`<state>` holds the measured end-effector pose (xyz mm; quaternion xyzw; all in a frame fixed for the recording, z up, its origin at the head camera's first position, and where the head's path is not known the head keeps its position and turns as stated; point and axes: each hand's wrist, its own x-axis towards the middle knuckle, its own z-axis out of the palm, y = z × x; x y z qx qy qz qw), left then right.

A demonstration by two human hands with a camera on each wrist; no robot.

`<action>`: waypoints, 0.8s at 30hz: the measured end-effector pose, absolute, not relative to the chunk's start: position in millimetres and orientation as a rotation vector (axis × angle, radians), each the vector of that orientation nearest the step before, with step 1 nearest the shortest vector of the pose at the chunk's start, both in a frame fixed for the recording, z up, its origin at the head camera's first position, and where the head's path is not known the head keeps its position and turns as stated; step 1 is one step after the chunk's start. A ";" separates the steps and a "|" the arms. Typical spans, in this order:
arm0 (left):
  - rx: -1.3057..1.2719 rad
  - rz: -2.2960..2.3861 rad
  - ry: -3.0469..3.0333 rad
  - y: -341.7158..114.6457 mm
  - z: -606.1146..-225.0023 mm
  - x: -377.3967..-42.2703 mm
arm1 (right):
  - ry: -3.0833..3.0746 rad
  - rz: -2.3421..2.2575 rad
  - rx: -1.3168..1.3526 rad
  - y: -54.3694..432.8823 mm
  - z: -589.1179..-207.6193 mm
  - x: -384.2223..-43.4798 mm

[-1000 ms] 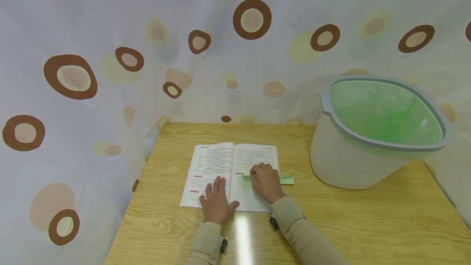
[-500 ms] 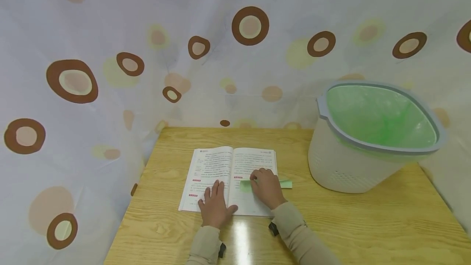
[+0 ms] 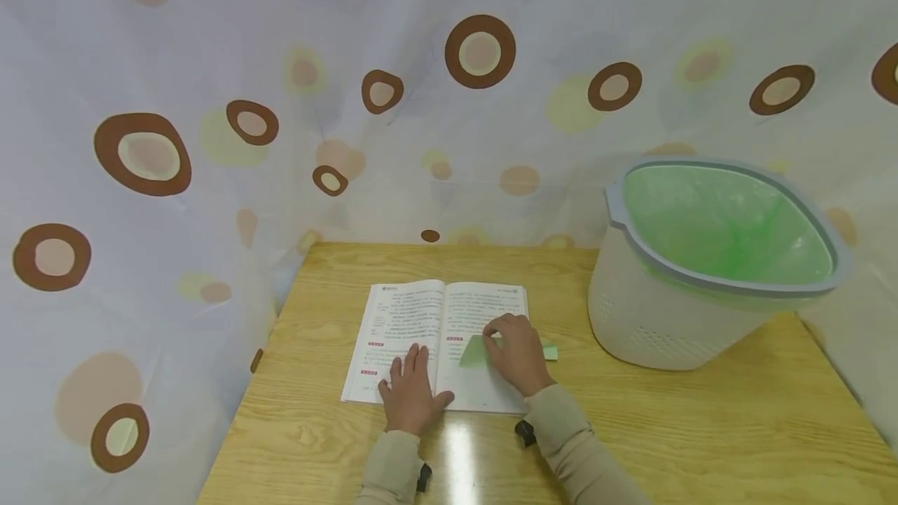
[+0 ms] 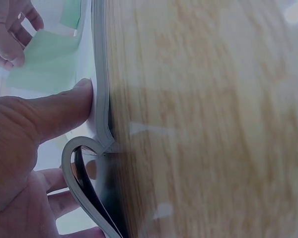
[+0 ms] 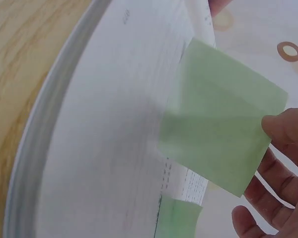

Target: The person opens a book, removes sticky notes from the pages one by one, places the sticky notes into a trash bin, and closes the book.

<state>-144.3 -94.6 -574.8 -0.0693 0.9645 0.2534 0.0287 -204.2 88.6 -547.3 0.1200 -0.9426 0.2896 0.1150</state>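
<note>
An open book (image 3: 484, 298) with printed pages lies on the wooden table. My left hand (image 3: 410, 396) rests on it with fingers spread over the left page and the thumb across the gutter. Above the right page, my right hand (image 3: 517, 357) pinches a square green sticky note (image 5: 218, 119) by one edge, between thumb and fingers. The held edge stands away from the paper, while the opposite edge meets the page. A second green sticky note (image 5: 176, 220) is on the same page and juts past the book's right side; the right hand partly hides it in the head view.
A tall pale laundry basket (image 3: 652, 330) with a grey rim and green inside stands on the table (image 3: 687, 443), right of the book. Behind and to the left hangs a patterned curtain (image 3: 393, 14). A small brown object (image 3: 256, 361) is at the table's left edge.
My right hand has shifted slightly right, and the pinched sticky note now stands up more from the page. The left hand stays put on the book. The head view has tilted a little upward.
</note>
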 end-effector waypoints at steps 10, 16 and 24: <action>-0.214 0.760 2.987 -94.9 -574.0 -143.9 | -2.520 1.093 0.261 100.0 -519.6 -207.4; -0.212 0.770 2.993 -95.2 -577.0 -145.1 | -2.330 1.129 0.363 105.4 -488.7 -201.3; -0.210 0.765 2.987 -94.1 -579.2 -144.8 | -2.070 1.094 0.441 129.7 -441.6 -190.6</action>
